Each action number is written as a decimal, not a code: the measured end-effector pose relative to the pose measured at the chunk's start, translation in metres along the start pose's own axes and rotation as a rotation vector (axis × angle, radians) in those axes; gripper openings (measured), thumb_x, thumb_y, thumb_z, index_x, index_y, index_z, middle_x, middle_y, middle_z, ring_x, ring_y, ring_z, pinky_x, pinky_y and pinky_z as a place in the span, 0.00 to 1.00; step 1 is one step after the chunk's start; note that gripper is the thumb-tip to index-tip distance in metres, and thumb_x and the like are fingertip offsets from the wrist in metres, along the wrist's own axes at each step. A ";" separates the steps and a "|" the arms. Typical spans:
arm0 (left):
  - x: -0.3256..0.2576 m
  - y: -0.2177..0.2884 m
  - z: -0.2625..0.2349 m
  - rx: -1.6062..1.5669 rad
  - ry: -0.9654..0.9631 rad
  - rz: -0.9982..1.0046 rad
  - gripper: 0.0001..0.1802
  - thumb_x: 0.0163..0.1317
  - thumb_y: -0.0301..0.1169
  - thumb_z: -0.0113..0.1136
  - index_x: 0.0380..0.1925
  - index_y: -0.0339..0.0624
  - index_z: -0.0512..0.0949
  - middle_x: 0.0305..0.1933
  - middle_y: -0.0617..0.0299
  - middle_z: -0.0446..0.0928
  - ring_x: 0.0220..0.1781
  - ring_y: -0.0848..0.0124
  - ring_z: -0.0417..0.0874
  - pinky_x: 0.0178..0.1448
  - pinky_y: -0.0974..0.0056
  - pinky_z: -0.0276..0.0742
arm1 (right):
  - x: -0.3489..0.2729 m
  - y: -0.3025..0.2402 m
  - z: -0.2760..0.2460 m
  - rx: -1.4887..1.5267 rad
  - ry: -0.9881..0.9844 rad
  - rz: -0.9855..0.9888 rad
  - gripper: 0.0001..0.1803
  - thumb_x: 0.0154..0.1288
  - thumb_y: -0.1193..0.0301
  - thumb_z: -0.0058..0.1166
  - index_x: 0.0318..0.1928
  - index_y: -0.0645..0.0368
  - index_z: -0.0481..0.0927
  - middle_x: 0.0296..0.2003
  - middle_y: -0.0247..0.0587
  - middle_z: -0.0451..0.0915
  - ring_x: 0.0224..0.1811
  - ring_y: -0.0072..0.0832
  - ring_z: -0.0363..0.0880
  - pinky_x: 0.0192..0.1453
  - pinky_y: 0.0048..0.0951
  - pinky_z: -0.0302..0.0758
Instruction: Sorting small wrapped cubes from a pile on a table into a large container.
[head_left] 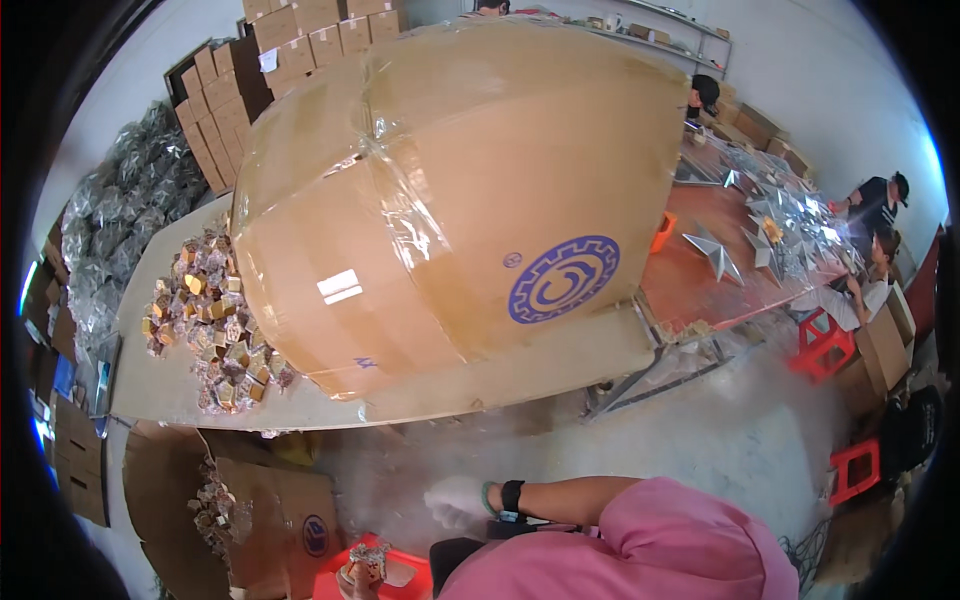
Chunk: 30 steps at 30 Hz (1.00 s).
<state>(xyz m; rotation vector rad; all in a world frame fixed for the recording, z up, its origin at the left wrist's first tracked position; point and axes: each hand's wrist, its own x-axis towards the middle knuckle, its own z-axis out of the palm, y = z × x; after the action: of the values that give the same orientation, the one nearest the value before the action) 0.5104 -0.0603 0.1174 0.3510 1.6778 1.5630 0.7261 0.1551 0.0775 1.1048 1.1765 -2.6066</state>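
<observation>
At the lower edge, my left hand (358, 584) is closed on a small shiny ornament (371, 556) in clear wrap, its details hard to make out. A red plastic stool (410, 578) shows just behind and beside it. My right hand (458, 500) wears a pale glove, with a black band at the wrist and a pink sleeve further up. It hangs over the floor to the right of an open carton (280, 515); its fingers are too washed out to read. Inside that carton lie several small wrapped gold ornaments (212, 510).
A huge taped carton (450, 200) fills the table (470, 395), beside a heap of wrapped gold ornaments (215, 320). Bagged silver pieces (130, 210) and stacked boxes (300, 50) stand behind. Right, people sit by a red table (690, 280) with silver stars (714, 255) and red stools (822, 345).
</observation>
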 end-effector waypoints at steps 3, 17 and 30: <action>0.012 -0.007 -0.014 -0.009 0.019 0.021 0.27 0.59 0.36 0.62 0.53 0.33 0.68 0.38 0.56 0.79 0.34 0.71 0.79 0.35 0.69 0.76 | -0.001 -0.023 0.020 0.055 0.043 0.044 0.14 0.66 0.56 0.49 0.35 0.54 0.73 0.23 0.31 0.72 0.20 0.24 0.72 0.20 0.25 0.66; 0.123 0.064 -0.074 -0.035 0.229 -0.005 0.19 0.57 0.37 0.61 0.44 0.36 0.71 0.38 0.60 0.75 0.36 0.72 0.80 0.39 0.67 0.79 | 0.107 -0.133 0.113 -0.040 0.006 0.039 0.11 0.70 0.63 0.47 0.41 0.56 0.75 0.30 0.36 0.76 0.27 0.25 0.77 0.27 0.22 0.72; 0.276 0.151 -0.160 -0.129 0.130 0.038 0.20 0.58 0.35 0.66 0.44 0.34 0.72 0.38 0.59 0.78 0.36 0.72 0.81 0.39 0.65 0.81 | 0.265 -0.239 0.228 -0.626 -0.064 -0.554 0.11 0.71 0.66 0.48 0.45 0.61 0.76 0.35 0.35 0.78 0.31 0.22 0.77 0.34 0.24 0.75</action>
<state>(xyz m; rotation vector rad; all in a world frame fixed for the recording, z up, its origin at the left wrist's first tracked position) 0.1738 0.0433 0.1453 0.2198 1.6653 1.7449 0.3166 0.2242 0.1586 0.6190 2.3202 -2.2434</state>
